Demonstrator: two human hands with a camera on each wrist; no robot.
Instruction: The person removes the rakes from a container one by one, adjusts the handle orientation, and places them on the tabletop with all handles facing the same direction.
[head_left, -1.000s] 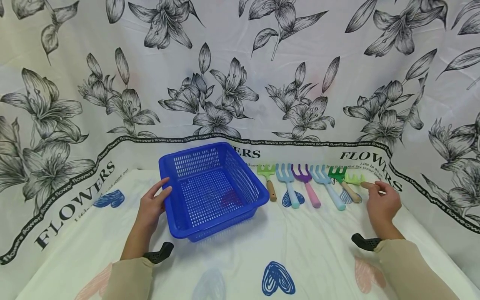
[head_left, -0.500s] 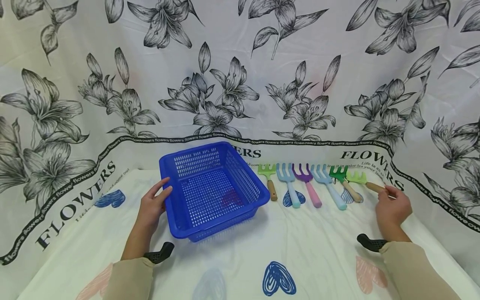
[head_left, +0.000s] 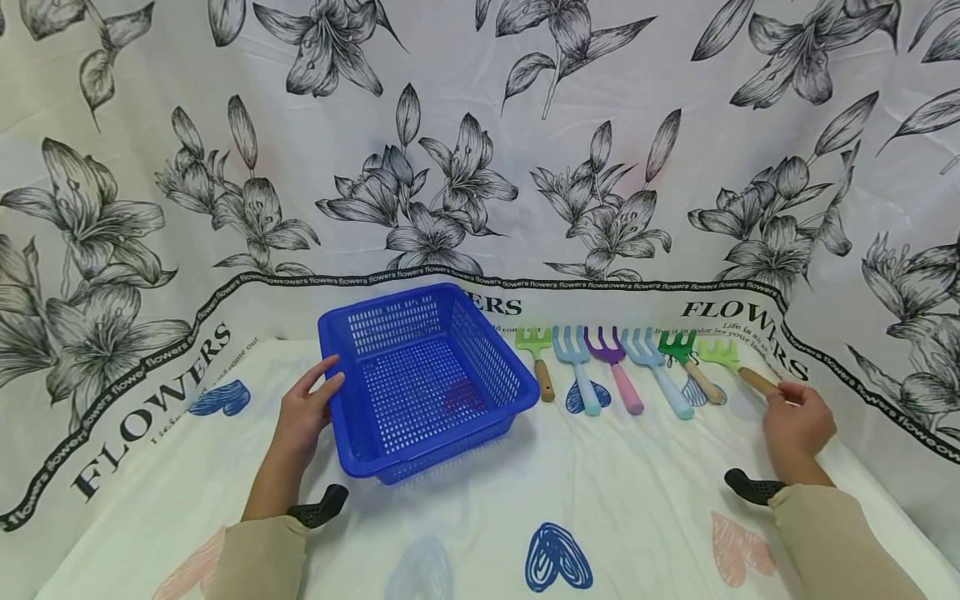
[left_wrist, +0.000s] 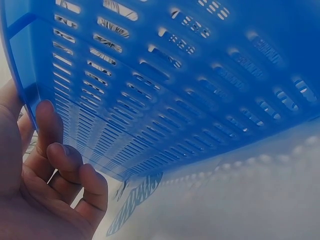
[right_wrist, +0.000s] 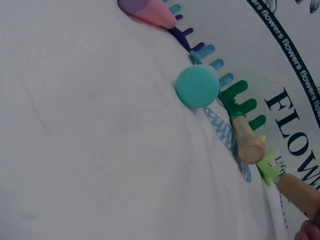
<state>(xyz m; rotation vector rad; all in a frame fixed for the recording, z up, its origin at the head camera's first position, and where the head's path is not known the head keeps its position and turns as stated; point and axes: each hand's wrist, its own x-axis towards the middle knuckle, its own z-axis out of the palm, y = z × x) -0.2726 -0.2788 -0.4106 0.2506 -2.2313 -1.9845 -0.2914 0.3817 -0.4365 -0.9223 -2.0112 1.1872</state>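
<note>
My left hand (head_left: 303, 408) grips the left rim of a blue plastic basket (head_left: 442, 442), which sits tilted toward me with bare mesh inside. In the left wrist view, curled fingers (left_wrist: 94, 187) show beside the basket's slotted outer wall (left_wrist: 285, 45). At the far right, my right hand (head_left: 798, 429) pinches the handle end of a light-green hand rake (head_left: 756, 381) with a wooden handle. The rake head lies on the cloth beside a dark-green hand rake (head_left: 701, 383). Only the right fingertips (right_wrist: 307, 232) appear at the corner of the right wrist view, below the wooden handle (right_wrist: 299, 192).
A row of hand rakes continues leftward: a light-blue one (head_left: 671, 392), a purple-and-pink one (head_left: 625, 387), another light-blue one (head_left: 582, 379) and a green one (head_left: 543, 379) near the basket. White cloth (head_left: 637, 500) with printed hearts covers the table. A flowered curtain (head_left: 525, 225) rises behind.
My right hand has moved right and slightly toward me, drawing the light-green rake a little away from the dark-green one and turning it. The left hand and basket stay in place.
</note>
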